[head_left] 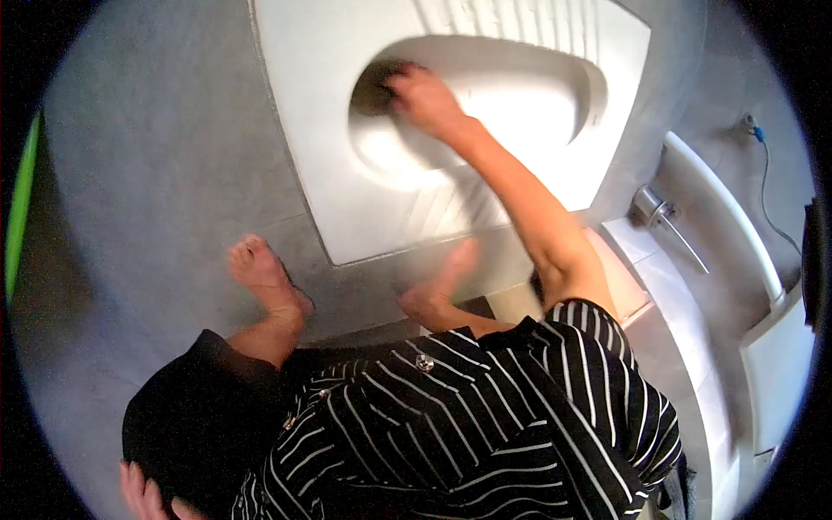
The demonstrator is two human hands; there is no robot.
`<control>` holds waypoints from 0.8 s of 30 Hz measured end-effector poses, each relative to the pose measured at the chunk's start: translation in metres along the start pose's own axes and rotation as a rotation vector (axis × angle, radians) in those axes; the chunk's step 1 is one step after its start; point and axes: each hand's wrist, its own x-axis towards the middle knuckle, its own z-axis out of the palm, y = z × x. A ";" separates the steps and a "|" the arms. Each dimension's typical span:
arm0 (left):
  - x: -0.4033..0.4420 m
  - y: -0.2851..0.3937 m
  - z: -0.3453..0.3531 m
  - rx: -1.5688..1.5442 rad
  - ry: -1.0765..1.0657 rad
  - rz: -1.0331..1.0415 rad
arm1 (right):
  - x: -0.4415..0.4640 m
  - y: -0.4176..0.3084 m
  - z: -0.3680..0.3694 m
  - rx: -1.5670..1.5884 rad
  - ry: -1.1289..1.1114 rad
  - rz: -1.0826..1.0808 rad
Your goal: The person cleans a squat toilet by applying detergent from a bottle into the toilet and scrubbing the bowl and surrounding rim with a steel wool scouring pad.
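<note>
A white squat toilet pan (321, 173) is set into the grey floor, ribbed along its foot areas. My right hand (425, 100) reaches down into its bowl, beside the dark drain hole (371, 91) at the left end. The fingers are curled and smeared by motion; whatever they hold, if anything, cannot be made out. At the lower left edge my left hand (143, 494) rests against my black-clad knee (173, 416), fingers lying out and holding nothing. Part of that hand is cut off by the frame.
My bare feet stand on the grey floor (165, 156) before the pan. To the right are a metal fitting with a thin rod (650, 206), a curved white pipe (732, 204), a white tank (780, 390) and a thin hose (764, 173). Something green (22, 208) shows at far left.
</note>
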 end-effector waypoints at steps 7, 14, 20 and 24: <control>0.012 0.001 0.011 -0.012 0.134 0.077 | 0.053 -0.013 0.062 0.086 -0.556 0.396; 0.018 -0.013 0.019 -0.055 0.171 0.132 | -0.062 0.084 -0.033 0.834 0.521 0.813; 0.012 -0.010 0.014 0.018 0.066 0.005 | -0.036 0.171 -0.068 0.634 1.206 1.431; -0.014 -0.036 -0.020 0.141 -0.288 -0.081 | 0.036 0.118 -0.026 0.395 1.413 0.896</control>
